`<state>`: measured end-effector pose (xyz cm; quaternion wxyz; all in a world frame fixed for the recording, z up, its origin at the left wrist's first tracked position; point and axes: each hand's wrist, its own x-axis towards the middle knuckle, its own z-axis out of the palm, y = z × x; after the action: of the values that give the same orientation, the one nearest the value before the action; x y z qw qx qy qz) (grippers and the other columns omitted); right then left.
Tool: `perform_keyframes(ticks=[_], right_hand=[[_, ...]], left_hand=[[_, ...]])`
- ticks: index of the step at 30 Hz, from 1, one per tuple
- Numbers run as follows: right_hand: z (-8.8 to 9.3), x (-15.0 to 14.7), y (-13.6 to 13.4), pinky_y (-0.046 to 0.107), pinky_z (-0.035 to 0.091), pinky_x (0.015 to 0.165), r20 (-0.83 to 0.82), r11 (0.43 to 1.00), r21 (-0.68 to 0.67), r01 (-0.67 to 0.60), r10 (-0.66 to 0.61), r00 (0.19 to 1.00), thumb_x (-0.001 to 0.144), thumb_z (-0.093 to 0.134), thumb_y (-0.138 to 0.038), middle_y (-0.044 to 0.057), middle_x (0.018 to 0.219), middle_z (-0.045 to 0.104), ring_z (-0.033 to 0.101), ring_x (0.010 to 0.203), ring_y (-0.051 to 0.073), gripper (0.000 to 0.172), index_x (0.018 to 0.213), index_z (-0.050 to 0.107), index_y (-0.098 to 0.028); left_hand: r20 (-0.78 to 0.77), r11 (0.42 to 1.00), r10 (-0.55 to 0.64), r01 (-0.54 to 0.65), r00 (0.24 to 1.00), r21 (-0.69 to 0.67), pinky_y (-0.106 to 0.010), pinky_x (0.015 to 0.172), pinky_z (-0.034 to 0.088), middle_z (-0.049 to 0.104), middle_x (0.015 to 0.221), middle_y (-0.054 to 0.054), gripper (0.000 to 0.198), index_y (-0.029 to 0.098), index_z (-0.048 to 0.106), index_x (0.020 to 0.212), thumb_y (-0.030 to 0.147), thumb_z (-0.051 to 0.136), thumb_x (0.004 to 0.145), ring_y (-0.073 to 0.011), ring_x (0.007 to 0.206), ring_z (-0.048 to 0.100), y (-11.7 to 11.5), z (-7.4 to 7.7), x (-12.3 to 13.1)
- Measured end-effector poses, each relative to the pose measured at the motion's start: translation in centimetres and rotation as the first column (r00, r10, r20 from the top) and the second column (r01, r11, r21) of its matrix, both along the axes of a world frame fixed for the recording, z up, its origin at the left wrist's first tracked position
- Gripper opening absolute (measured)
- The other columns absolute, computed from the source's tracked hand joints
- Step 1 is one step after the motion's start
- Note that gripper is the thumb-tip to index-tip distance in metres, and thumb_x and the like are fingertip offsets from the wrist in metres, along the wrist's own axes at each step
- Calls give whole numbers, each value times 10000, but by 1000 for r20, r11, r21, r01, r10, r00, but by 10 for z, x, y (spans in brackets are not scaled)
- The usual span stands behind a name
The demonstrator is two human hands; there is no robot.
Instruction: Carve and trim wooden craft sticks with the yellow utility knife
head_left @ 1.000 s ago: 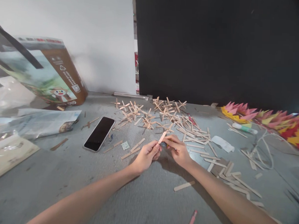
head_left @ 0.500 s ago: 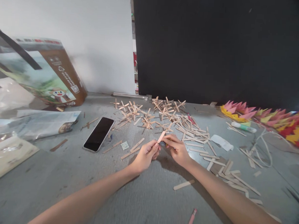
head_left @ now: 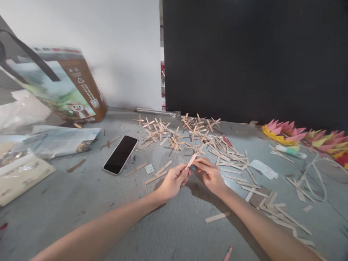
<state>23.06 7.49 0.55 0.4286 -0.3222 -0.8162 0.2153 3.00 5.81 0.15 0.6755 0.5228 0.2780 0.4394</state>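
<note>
My left hand (head_left: 173, 182) is closed around a flat wooden craft stick (head_left: 192, 160), whose rounded end points up and away. Close beside it, my right hand (head_left: 211, 175) pinches a small dark bluish piece (head_left: 193, 167) against or very near the stick's edge; its kind is mostly hidden by the fingers. Beyond both hands lies a heap of craft sticks (head_left: 201, 131), many of them crossed in X shapes. More loose sticks (head_left: 230, 159) spread out to the right, and one single stick (head_left: 217, 217) rests in front of my right wrist.
A phone (head_left: 121, 155) lies left of the hands. Behind it stand a printed bag (head_left: 69, 88) and plastic packets (head_left: 62, 140). On the right are folded paper pieces (head_left: 285, 132), a glue stick (head_left: 291, 151) and a white cable (head_left: 314, 188). A pink pencil (head_left: 226, 257) lies at the front edge.
The whole view has shifted slightly, so the scene sits a little further right. Both hands keep their grip on the stick and the dark piece, with hardly any movement between them.
</note>
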Motion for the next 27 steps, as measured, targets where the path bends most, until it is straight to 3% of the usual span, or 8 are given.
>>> perform_keyframes(ticks=[9, 17, 27], right_hand=[[-1, 0, 0, 350, 557, 801, -5, 1000, 29, -2, 2, 1000, 923, 423, 20, 75, 1076, 701, 616, 980, 229, 566, 1295, 715, -292], [-1, -1, -1, 371, 550, 834, -5, 998, 65, 16, -15, 1000, 956, 444, -23, 80, 1079, 709, 620, 987, 232, 519, 1318, 705, -288], [-2, 0, 0, 350, 526, 850, -5, 999, 53, 3, -3, 1000, 949, 411, 5, 76, 1100, 703, 617, 953, 208, 557, 1337, 694, -278]], left_hand=[[-9, 1000, -4, 4, 1000, -26, -192, 461, 158, 239, 572, 123, 495, 182, 512, 849, 660, 599, 941, -52, 471, 178, 0, 1, 0], [14, 1000, -22, 22, 1000, -14, -184, 447, 159, 228, 570, 126, 466, 181, 515, 859, 628, 604, 957, -46, 458, 172, 3, -8, 1], [23, 999, 31, -31, 999, -9, -166, 443, 155, 208, 578, 128, 466, 186, 508, 851, 628, 610, 954, -41, 452, 169, -4, 4, 3]])
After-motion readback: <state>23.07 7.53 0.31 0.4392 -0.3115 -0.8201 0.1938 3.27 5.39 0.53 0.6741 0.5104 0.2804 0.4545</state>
